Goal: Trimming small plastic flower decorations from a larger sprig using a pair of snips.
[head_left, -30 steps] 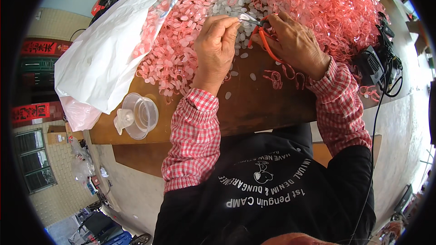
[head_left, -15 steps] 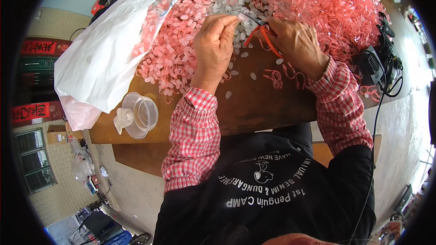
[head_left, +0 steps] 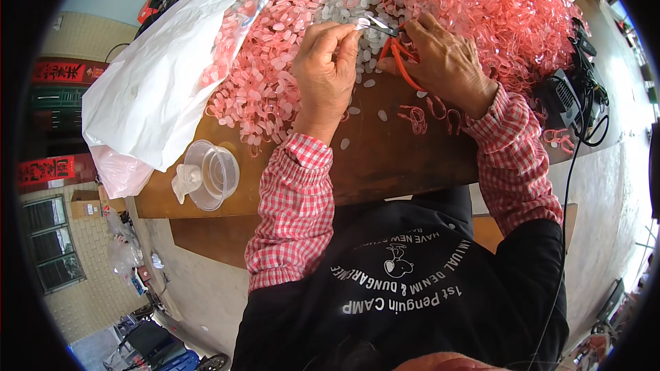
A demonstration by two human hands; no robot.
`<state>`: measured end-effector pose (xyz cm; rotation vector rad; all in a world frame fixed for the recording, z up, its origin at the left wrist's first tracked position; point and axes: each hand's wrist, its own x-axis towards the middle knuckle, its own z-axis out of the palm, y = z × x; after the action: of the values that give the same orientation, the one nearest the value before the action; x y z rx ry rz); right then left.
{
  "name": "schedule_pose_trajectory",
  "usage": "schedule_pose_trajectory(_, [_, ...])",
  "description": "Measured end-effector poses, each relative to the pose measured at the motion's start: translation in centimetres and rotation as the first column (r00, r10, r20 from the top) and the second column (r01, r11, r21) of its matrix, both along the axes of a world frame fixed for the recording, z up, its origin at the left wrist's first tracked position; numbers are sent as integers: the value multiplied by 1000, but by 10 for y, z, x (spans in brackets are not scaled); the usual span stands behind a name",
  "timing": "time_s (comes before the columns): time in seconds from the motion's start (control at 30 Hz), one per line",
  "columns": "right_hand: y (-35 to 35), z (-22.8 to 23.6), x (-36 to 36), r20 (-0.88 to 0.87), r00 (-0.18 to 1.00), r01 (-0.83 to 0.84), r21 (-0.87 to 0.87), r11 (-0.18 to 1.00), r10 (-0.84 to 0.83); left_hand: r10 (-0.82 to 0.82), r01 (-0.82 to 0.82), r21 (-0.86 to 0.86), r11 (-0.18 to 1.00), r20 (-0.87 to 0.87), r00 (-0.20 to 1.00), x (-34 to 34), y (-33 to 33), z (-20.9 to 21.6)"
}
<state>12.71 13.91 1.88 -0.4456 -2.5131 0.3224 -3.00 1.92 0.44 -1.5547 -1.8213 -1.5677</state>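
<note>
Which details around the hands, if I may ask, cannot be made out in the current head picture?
In the head view:
Small pale piece: too small, and partly covered by the left hand, to tell its full shape.
Orange-handled scissors: part of the handles is hidden by the right hand.
Pink heap: its far side is cut off by the top edge.
White bag: its opaque surface hides most of what lies inside.

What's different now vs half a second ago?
The orange-handled scissors shifted slightly in the right hand, the left handle loop moving a bit rightward. No visible grab or release: the left hand keeps pinching a pale piece. White bag, clear tub, pink pile unchanged.
</note>
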Motion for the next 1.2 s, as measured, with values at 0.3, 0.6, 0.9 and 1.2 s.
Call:
schedule_pose_trajectory(0.3, [-2, -4, 0, 15, 1000, -6, 26, 1000, 6, 2, -5, 37, 999, 67, 998, 4, 1, -3])
schedule_pose_trajectory(0.6, [-2, -3, -1, 29, 1000, 8, 12, 1000, -9, 21, -20, 4, 1000, -85, 996, 12, 4, -1])
schedule_pose_trajectory(0.9, [-1, -1, -2, 54, 997, 48, -23, 999, -47, 25, -25, 12, 1000, -39, 999, 10, 2, -1])
schedule_pose_trajectory(1.2, [-1, -10, -3, -82, 995, 60, 91, 994, -53, 38, -38, 36, 999, -14, 999, 11, 5, -2])
